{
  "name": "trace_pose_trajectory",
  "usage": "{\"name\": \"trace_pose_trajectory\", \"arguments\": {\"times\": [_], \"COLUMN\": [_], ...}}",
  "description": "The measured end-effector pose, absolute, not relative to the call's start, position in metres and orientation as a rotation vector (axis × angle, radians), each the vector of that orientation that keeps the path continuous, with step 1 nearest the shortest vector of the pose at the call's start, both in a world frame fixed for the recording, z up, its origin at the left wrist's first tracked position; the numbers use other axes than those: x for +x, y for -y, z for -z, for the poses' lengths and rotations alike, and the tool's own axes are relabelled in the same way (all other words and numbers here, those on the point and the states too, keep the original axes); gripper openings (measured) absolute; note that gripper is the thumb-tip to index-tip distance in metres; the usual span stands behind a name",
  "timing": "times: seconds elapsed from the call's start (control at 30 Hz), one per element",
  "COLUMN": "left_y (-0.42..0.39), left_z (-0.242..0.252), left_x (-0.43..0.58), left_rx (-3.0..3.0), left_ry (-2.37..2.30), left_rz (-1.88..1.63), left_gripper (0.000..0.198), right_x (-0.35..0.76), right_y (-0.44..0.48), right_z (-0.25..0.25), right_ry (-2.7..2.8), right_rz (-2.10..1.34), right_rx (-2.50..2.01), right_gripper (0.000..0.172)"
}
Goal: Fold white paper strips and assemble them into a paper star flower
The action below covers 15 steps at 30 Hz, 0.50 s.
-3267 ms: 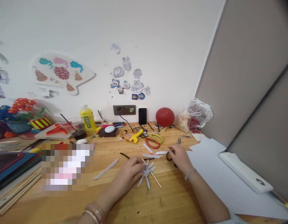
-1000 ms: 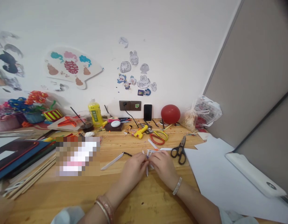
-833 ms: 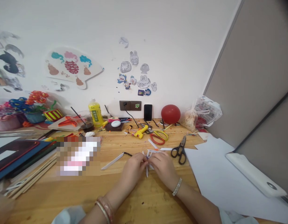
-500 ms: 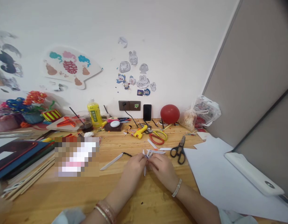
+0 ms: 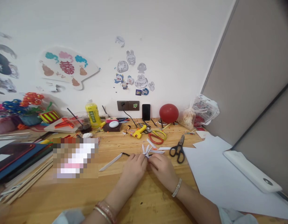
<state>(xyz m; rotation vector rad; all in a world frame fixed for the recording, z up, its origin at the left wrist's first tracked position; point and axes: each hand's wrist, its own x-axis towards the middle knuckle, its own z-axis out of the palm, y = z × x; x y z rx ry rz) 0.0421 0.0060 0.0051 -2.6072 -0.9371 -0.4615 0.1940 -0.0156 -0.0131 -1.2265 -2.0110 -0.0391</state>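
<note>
Fingertips meet over a small white folded-paper piece (image 5: 147, 150) whose narrow points fan upward. My left hand (image 5: 135, 165) pinches it from the left, its fingers closed and partly hiding it. From the right, my right hand (image 5: 162, 167) grips the same piece between thumb and fingers. Just behind lie loose white paper strips (image 5: 151, 143), one of them close to the right fingers. A longer white strip (image 5: 110, 162), with a dark piece at its upper end, rests left of my left hand. Black-handled scissors (image 5: 177, 151) lie to the right of my right hand.
Red-and-yellow-handled scissors (image 5: 157, 137) and a yellow glue gun (image 5: 139, 132) lie beyond the hands. White paper sheets (image 5: 204, 174) cover the right side. Wooden sticks (image 5: 34, 177) lie left. A yellow bottle (image 5: 92, 115), drink cup (image 5: 84, 124) and red balloon (image 5: 169, 113) stand along the wall.
The paper piece has turned in my fingers: its points now spread upward, and the tip that hung below between my hands no longer shows. My left hand has rolled inward slightly. The view shifted a little.
</note>
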Motion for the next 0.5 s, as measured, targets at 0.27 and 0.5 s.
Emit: {"name": "trace_pose_trajectory", "arguments": {"times": [0.27, 0.5], "left_y": [-0.0067, -0.0099], "left_z": [-0.0015, -0.0064], "left_x": [0.0409, 0.035], "left_rx": [-2.594, -2.717], "left_ry": [0.888, 0.913], "left_rz": [0.517, 0.593], "left_gripper": [0.016, 0.014], "right_x": [0.1948, 0.197], "right_y": [0.0165, 0.0152], "right_z": [0.0135, 0.0167], "right_ry": [1.998, 2.046], "right_rz": [0.009, 0.021], "right_rx": [-1.21, -1.191], "right_gripper": [0.014, 0.014]}}
